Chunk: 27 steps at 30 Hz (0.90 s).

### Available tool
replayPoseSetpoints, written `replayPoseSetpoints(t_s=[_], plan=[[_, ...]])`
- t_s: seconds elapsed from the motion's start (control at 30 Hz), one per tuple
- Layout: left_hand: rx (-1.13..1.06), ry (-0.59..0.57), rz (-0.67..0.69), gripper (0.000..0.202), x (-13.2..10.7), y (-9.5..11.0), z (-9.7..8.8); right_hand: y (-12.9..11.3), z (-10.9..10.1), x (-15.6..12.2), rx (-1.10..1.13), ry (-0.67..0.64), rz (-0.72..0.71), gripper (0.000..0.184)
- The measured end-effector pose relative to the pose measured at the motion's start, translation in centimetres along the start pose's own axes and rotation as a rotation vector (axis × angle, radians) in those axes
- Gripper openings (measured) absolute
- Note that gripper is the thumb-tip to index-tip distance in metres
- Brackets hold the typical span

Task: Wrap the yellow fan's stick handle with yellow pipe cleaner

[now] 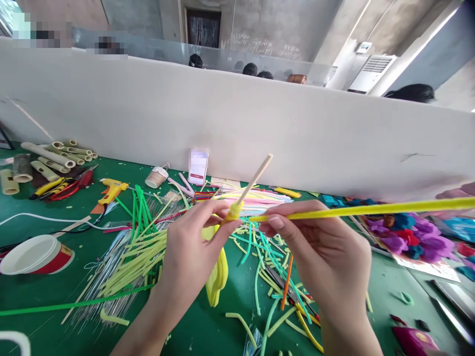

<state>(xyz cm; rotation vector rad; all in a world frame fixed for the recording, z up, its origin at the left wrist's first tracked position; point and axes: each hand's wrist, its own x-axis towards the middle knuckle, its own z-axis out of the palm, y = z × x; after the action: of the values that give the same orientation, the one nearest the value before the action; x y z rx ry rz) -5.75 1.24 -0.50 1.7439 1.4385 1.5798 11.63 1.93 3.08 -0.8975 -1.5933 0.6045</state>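
My left hand pinches a thin wooden stick that points up and to the right. Yellow fuzzy pipe cleaner is wound around the stick just above my fingertips. Below, a yellow petal-like loop piece hangs down behind my left hand; how it joins the stick is hidden. My right hand is closed on a yellow pipe cleaner, thumb against fingers, a short way right of the stick. The strand stretches from the wound part through my right fingers and out past the right edge.
Green and yellow pipe cleaners lie loose on the green table. Left stand a paper bowl, a yellow glue gun, pliers and bamboo pieces. A phone leans on the white partition. Purple flowers lie right.
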Motion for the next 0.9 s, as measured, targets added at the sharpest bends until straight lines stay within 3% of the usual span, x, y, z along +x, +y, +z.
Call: replayPoseSetpoints(t_s=[0.1, 0.27, 0.57, 0.9], plan=[[-0.101, -0.024, -0.046, 0.015, 0.2, -0.3, -0.3, 0.3, 0.9, 0.3, -0.068, -0.064, -0.027, 0.006], [-0.301, -0.185, -0.099, 0.016, 0.3, -0.1, -1.0, 0.6, 1.6, 1.0, -0.081, -0.142, -0.033, 0.006], [-0.089, 0.015, 0.075, 0.007, 0.1, -0.5, -0.2, -0.1, 1.8, 0.8, -0.38, -0.128, -0.202, 0.006], [-0.143, 0.06, 0.024, 0.005, 0.1, -0.9, -0.2, -0.4, 2.3, 2.0, -0.418, -0.138, -0.265, 0.006]])
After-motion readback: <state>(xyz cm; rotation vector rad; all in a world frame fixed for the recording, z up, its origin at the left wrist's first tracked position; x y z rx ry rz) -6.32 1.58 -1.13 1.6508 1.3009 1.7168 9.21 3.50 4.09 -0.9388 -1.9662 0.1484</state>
